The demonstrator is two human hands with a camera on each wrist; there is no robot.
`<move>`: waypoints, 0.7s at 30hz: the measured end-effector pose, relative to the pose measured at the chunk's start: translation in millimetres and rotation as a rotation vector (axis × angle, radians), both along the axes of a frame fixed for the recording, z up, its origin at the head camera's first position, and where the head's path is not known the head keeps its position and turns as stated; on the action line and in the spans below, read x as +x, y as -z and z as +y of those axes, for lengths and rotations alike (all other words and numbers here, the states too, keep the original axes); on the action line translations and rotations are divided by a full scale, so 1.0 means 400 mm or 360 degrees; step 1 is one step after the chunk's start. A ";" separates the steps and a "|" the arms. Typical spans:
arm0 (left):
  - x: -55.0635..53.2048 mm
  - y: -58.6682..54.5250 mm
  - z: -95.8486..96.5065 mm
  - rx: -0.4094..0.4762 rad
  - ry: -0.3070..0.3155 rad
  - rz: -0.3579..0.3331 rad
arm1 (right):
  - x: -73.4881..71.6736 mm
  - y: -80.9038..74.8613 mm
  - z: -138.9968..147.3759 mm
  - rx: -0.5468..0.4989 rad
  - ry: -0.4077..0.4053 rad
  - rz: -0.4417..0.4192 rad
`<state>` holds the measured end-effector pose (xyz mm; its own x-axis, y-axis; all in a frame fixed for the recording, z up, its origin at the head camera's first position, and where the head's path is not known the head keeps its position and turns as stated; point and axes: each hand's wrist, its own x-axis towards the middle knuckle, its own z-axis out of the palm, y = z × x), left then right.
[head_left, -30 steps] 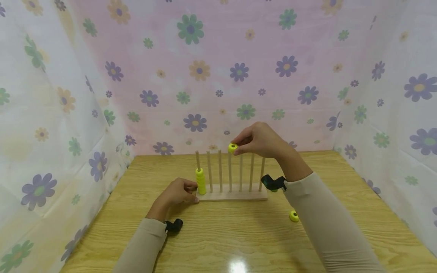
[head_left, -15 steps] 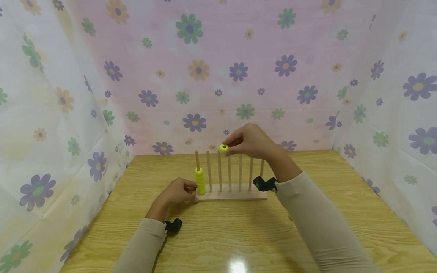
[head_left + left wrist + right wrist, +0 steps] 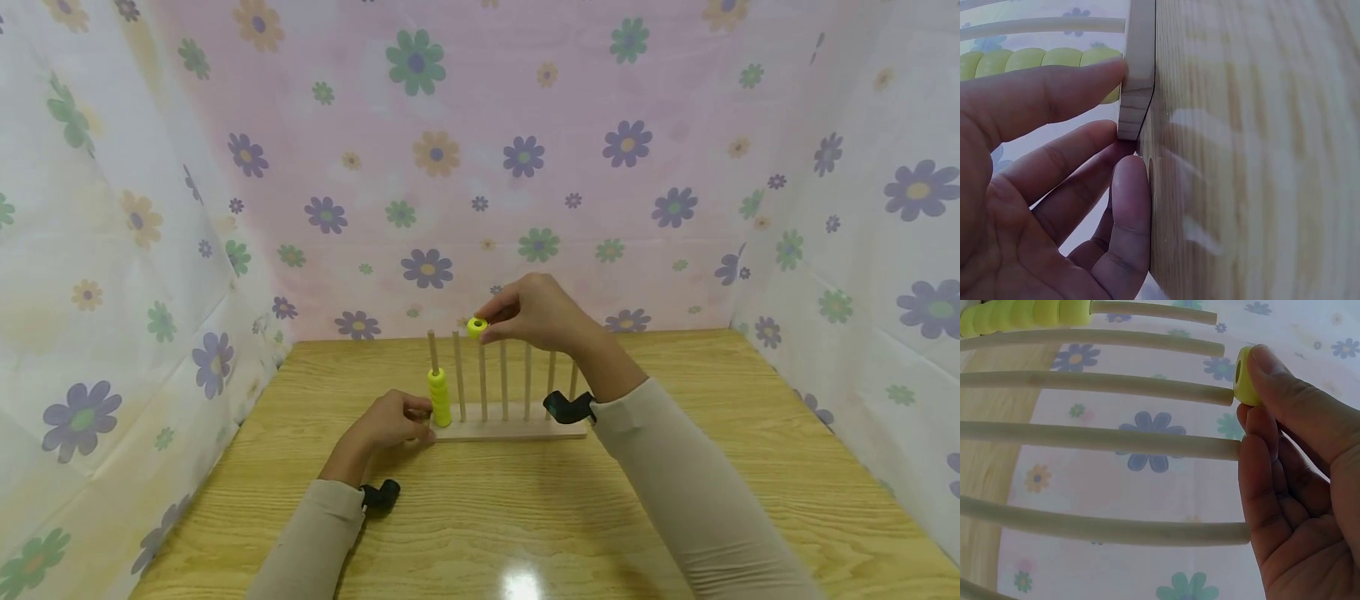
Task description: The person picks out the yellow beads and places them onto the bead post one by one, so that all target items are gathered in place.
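Note:
A wooden peg stand [image 3: 510, 430] stands on the table, its thin upright pegs in a row. Several yellow beads [image 3: 439, 400] are stacked on its leftmost peg, whose top shows bare above them. My left hand [image 3: 390, 423] holds the left end of the base, fingertips against its edge close to the stacked beads. Between thumb and fingers my right hand [image 3: 542, 315] pinches one yellow bead [image 3: 1245, 378], up at the height of the peg tops. In the right wrist view this bead is beside the tip of the third peg [image 3: 1147, 387], hole facing the pegs.
A wood-grain table [image 3: 480, 517] lies under everything. Flower-printed cloth [image 3: 480, 125] walls it in at the back and both sides. The right forearm [image 3: 675, 475] covers part of the table and the stand's right end.
My right hand has carried the bead leftward along the peg tops, from the fourth peg to the third. Its forearm now hides the loose bead on the right. The left hand stays put.

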<state>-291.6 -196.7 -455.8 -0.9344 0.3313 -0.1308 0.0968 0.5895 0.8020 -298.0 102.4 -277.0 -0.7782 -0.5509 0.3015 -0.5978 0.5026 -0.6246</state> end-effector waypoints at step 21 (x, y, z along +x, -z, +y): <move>-0.006 0.003 -0.003 -0.0029 -0.0013 0.0037 | -0.009 0.012 -0.058 -0.0050 -0.0039 0.0042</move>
<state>-293.9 -197.9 -457.0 -0.9400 0.3212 -0.1152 0.1100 0.6049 0.7887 -301.7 79.3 -281.6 -0.7562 -0.5595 0.3393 -0.6261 0.4680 -0.6237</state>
